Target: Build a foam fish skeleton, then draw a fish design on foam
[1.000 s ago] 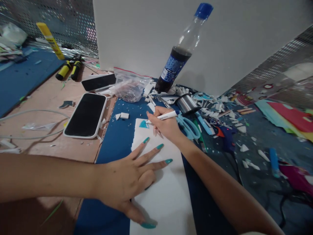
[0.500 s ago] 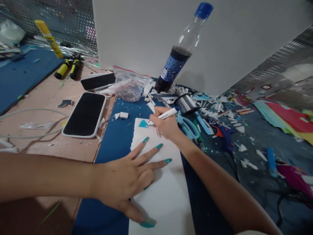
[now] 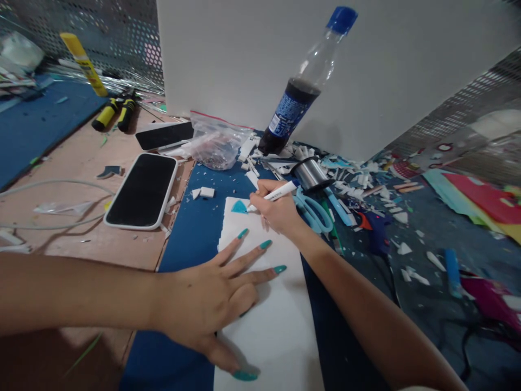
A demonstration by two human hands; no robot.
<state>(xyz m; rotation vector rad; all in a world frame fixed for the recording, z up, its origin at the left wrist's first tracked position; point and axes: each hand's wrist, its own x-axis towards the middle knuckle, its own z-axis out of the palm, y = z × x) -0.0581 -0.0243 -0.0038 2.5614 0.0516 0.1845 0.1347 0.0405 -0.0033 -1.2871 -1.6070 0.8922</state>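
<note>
A long white sheet [image 3: 280, 320] lies on a dark blue mat [image 3: 179, 239]. Near its top left corner is a small blue coloured shape [image 3: 239, 207]. My left hand [image 3: 220, 296] rests on the sheet with its fingers spread and nothing in them. Above it, my right hand [image 3: 278, 207] is closed around a white marker [image 3: 280, 191] with a blue end. The marker's tip is at the right edge of the blue shape.
A dark drink bottle [image 3: 291, 108], wire spool [image 3: 311, 175], scissors [image 3: 312, 212] and white scraps lie beyond and right. Left are a phone [image 3: 141, 190], pliers [image 3: 116, 113] and a glue stick [image 3: 84, 64]. A glue gun [image 3: 376, 231] is at right.
My right hand and the marker have shifted very slightly at the blue shape. My left hand remains spread on the sheet.
</note>
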